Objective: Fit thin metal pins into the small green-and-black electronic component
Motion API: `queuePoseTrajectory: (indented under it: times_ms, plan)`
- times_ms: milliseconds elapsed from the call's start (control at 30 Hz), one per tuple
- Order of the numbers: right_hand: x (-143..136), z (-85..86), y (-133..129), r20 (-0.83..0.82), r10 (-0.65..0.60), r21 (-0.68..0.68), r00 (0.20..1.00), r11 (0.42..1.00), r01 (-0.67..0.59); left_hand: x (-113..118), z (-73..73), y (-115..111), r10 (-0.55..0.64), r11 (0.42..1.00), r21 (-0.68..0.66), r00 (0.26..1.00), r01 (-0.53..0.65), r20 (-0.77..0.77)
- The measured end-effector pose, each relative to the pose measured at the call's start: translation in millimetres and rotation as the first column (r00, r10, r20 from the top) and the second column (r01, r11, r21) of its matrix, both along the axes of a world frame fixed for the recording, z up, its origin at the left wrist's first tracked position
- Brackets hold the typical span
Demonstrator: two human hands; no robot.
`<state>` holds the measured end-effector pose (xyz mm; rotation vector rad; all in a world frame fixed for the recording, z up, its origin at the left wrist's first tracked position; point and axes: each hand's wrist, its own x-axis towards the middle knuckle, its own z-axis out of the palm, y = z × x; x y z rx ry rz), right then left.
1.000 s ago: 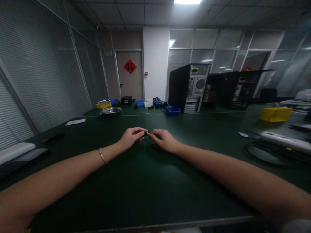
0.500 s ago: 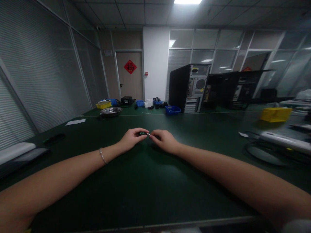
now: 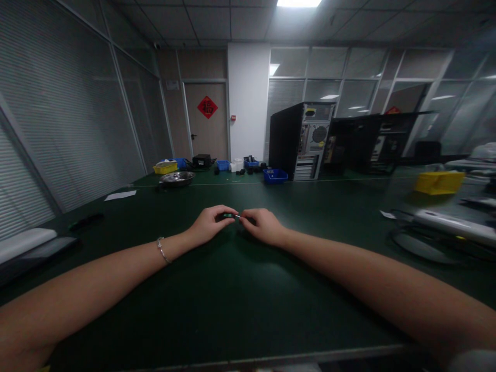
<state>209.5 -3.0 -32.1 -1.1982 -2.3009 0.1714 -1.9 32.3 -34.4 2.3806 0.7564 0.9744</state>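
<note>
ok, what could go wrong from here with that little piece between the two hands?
1. Drop: the left hand holds the small dark piece by fingertips, so it might slip; against the dark green tabletop it could be hard to spot.
2. Side load: its slim shiny end points at the right hand's fingertips, so a skewed push or pull could strain it. Contact there is too small to confirm.

Item [image 3: 228,215] partly hidden by hands [image 3: 207,225] [image 3: 266,226], too small to identify; white bar [image 3: 453,223] at right cut off
</note>
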Motion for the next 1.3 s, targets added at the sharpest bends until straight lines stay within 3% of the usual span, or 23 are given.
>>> queuePoseTrajectory:
  times_ms: [267,733,1100,1300]
  plan:
    - [1.1,-0.2,0.1,0.016,0.007,0.004,1.0,1.0,-0.007,0.6,2.1,-2.8,-0.003,1.0,0.03,1.0,0.003,-0.007]
    - [2.2,0.6,-0.7,0.002,0.075,-0.01,0.997,0.997,-0.075,1.3,-0.8,0.8,-0.079,0.981,-0.168,0.994,0.092,0.078]
    - [1.6,-2.3,2.3,-0.025,0.018,-0.02,1.0,1.0,-0.019,2.3,-3.5,5.1,0.001,0.96,-0.276,0.988,0.042,0.154]
    - [0.7,-0.7,-2.8,-0.002,0.225,0.042,0.974,0.974,-0.225,3.4,-6.0,7.4,-0.044,0.944,-0.317,0.989,0.087,0.141]
